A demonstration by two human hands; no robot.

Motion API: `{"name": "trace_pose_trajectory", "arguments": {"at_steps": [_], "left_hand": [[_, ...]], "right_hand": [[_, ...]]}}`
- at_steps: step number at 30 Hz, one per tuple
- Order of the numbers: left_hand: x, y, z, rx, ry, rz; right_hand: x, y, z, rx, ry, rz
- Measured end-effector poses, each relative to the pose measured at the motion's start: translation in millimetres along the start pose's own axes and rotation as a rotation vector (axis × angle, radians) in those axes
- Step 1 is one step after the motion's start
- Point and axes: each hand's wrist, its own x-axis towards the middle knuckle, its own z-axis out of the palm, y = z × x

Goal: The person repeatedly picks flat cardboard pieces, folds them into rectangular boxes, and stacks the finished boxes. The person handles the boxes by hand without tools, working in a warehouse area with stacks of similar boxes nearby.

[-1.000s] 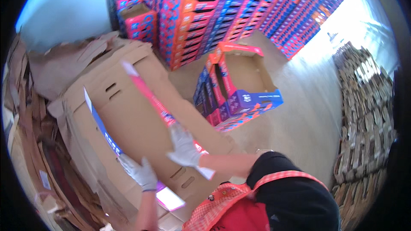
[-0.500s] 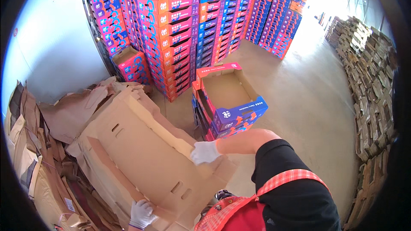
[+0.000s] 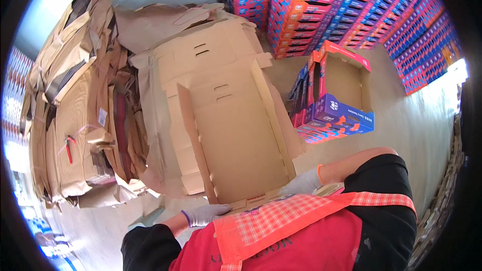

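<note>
A large brown cardboard box blank [image 3: 236, 135] stands half unfolded in front of me, its two long side flaps raised and its plain inside facing up. My left hand [image 3: 206, 214], in a white glove, grips the box's near left edge. In a matching glove, my right hand [image 3: 304, 183] holds the near right corner. Both hands stay close to my red apron.
Flattened brown cardboard [image 3: 80, 105] is heaped on the left. An open red and blue carton [image 3: 339, 90] sits on a stack of flat ones to the right. Tall stacks of red and blue cartons [image 3: 351, 10] line the back. Grey floor [image 3: 411, 120] lies at right.
The cardboard blank has turned from its printed side to its plain inside and folded into a tray shape. Both hands have dropped to its near edge, close to my body.
</note>
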Motion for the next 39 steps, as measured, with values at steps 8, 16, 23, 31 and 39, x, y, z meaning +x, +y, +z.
{"name": "trace_pose_trajectory", "arguments": {"at_steps": [8,16,23,31,39], "left_hand": [[31,-35,-66,0.437,0.751,-0.327],[75,-89,-24,-1.486,1.18,0.008],[169,-51,41,-2.133,0.904,0.069],[149,34,38,-0.282,0.626,-0.225],[134,160,-123,1.175,0.841,0.08]], "right_hand": [[6,97,-80,-0.619,0.946,0.174],[41,125,-96,1.365,1.246,0.165],[-25,-58,-176,-0.262,1.207,0.262],[42,-78,-177,-0.682,1.119,-0.192],[55,-52,-200,-0.271,1.624,0.065]]}}
